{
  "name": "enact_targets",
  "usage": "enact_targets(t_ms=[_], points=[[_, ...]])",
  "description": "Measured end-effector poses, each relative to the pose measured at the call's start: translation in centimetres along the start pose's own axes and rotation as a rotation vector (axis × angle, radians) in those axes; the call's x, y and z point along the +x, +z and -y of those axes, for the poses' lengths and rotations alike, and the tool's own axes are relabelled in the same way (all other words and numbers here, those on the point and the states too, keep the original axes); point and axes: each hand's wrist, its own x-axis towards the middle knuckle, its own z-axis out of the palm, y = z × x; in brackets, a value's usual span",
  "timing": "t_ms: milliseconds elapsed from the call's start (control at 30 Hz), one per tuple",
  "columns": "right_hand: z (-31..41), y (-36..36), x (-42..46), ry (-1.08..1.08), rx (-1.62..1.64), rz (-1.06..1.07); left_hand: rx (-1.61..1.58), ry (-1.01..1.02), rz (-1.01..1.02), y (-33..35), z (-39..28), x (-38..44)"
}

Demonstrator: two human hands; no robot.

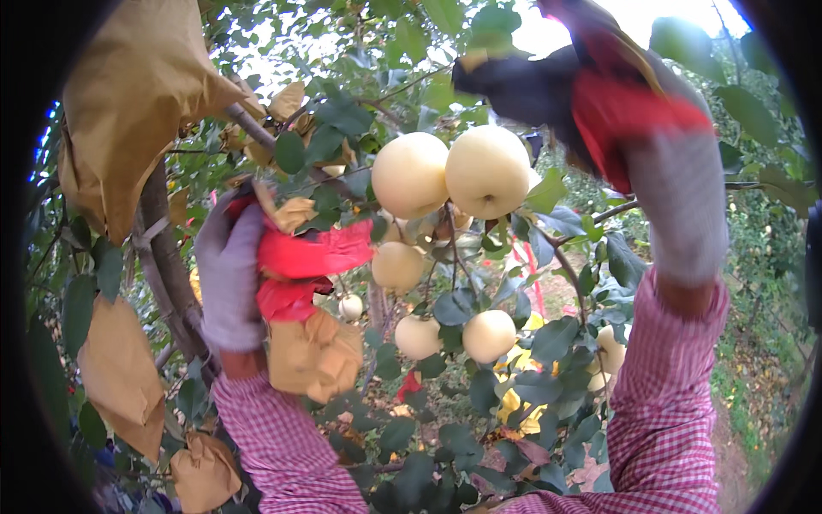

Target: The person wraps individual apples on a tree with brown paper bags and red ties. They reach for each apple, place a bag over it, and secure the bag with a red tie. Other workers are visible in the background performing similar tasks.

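Note:
My left hand [228, 273], in a pale grey glove, grips crumpled red inner paper [308, 254] and a torn brown paper fruit bag [318, 356]. To its right, two pale yellow apples [410, 175] hang side by side, bare of any bag. High at the right is my right hand [674, 186], also gloved and blurred. It holds dark and red bag paper [616, 109], apart from the apples. Its fingers are mostly hidden by the paper. More pale apples [489, 336] hang lower among the leaves.
Brown paper bags [138, 109] hang at the upper left, with others [122, 379] lower down. A tree trunk [164, 257] rises behind my left hand. A leafy branch [571, 276] crosses at the right. Yellow and red scraps [520, 411] show below through the leaves.

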Motion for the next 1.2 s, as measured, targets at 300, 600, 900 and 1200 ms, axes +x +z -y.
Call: enact_targets(t_ms=[300,600,900,1200], points=[[12.6,15.1,-18.8,0.794,1.316,0.397,0.140,0.212,-0.881,-1.3,2.4,-12.4],[16.2,24.3,-27.9,1.403,2.637,0.036,0.595,0.120,-0.259,4.2,2.6,-18.8],[12.6,16.0,-22.0,1.173,2.240,0.639,1.152,-0.003,0.498,4.1,0.1,-20.7],[6.2,12.4,-17.2,0.716,1.187,0.784,0.387,-0.298,0.150,1.4,3.2,-20.0]])
